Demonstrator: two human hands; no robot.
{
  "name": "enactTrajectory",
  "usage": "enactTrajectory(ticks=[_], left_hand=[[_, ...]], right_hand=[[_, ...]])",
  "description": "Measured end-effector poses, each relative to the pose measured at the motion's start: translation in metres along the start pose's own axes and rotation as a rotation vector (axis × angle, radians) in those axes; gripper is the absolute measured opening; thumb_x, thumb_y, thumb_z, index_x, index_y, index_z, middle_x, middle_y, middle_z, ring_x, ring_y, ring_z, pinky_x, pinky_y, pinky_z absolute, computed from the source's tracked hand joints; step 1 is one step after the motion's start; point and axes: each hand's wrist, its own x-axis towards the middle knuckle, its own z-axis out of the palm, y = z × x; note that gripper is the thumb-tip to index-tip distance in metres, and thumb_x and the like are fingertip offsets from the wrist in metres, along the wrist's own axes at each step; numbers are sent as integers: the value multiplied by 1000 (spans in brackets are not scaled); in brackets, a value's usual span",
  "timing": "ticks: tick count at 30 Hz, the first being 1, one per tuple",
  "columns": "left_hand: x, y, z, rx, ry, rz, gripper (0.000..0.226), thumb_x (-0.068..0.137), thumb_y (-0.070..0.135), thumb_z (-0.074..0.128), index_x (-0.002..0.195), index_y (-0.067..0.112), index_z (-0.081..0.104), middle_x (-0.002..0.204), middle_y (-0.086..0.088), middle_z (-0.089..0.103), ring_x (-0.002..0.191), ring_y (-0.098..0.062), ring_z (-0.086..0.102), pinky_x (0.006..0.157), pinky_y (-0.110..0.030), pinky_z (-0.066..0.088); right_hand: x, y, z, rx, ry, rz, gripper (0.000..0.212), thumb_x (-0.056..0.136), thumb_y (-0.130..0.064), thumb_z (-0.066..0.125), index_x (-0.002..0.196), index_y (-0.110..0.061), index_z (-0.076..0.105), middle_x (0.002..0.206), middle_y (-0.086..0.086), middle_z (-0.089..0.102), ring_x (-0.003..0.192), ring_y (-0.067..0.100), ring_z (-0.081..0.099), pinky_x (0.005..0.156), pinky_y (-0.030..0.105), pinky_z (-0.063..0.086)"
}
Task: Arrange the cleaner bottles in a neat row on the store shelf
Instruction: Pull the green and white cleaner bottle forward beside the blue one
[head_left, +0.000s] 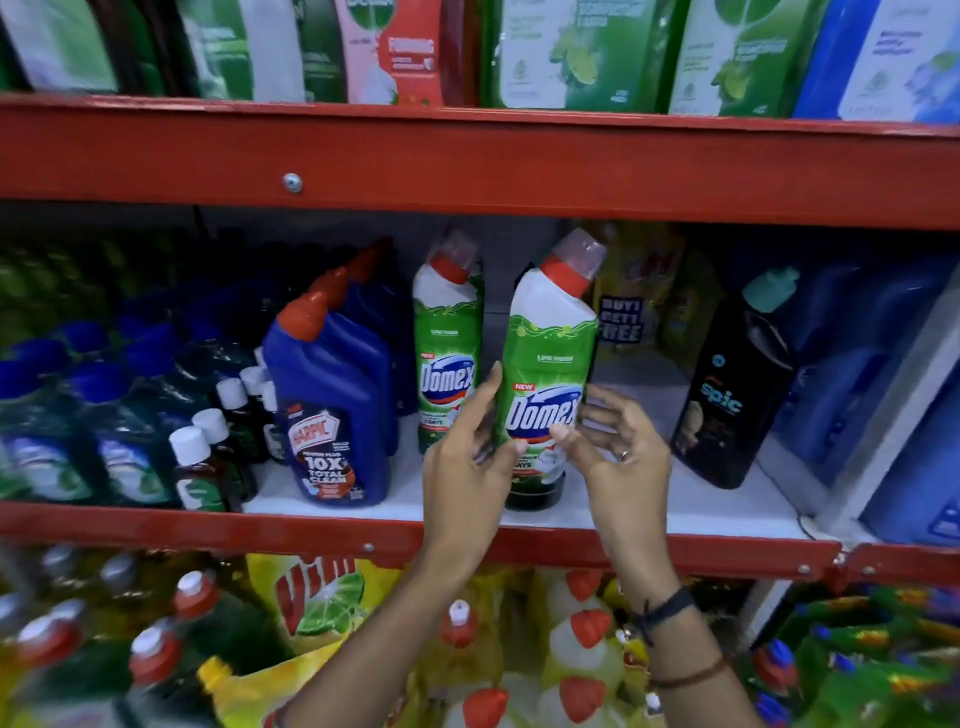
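Note:
A green Domex bottle (545, 364) with a red cap stands upright at the front of the white middle shelf (701, 506). My left hand (467, 457) touches its left side with fingers spread and the thumb on the label. On the bottle's right side, my right hand (618, 452) has its fingers apart, thumb and fingertips at the label. A second green Domex bottle (449, 343) stands further back to the left. Blue Harpic bottles (337, 405) line up left of it.
A black Spic bottle (737, 384) leans at the right, with blue containers (857, 364) beyond it. Yellow pouches (639, 291) sit behind the Domex bottle. Small white-capped bottles (208, 457) and dark blue-capped bottles fill the left. Red shelf rails (467, 166) run above and below.

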Motion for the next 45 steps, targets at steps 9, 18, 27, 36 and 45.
enactTrajectory(ticks=[9,18,27,36,45], left_hand=[[3,-19,-61,-13,27,-5,69,85,-12,60,142,22,40,108,41,61,105,17,58,85,-5,47],[4,-33,-75,106,49,18,80,88,-2,61,136,53,29,107,35,63,92,8,63,81,-9,49],[0,-37,-71,137,46,72,84,92,1,57,134,64,21,135,3,57,115,-2,57,96,-31,53],[-19,-4,-12,158,128,383,50,92,8,58,138,9,39,151,-6,35,144,-14,27,114,-19,26],[6,3,100,59,-316,224,43,99,21,46,141,18,37,146,4,39,137,-4,32,108,-7,23]], right_hand=[[-18,1,67,48,-29,35,37,75,-6,76,102,-25,62,93,-8,70,82,-4,67,68,11,53],[-25,7,89,3,-2,26,37,76,-9,76,106,-23,61,95,-9,68,82,-11,64,66,6,49],[-28,9,88,24,-34,11,37,80,-11,73,114,-14,61,100,-9,68,87,-12,63,70,5,50],[-29,9,29,-166,100,-105,27,88,-21,64,115,-22,63,118,-1,65,115,10,58,100,31,47],[15,32,-83,-318,406,-96,57,93,-34,55,144,-18,36,150,3,38,139,17,35,115,46,33]])
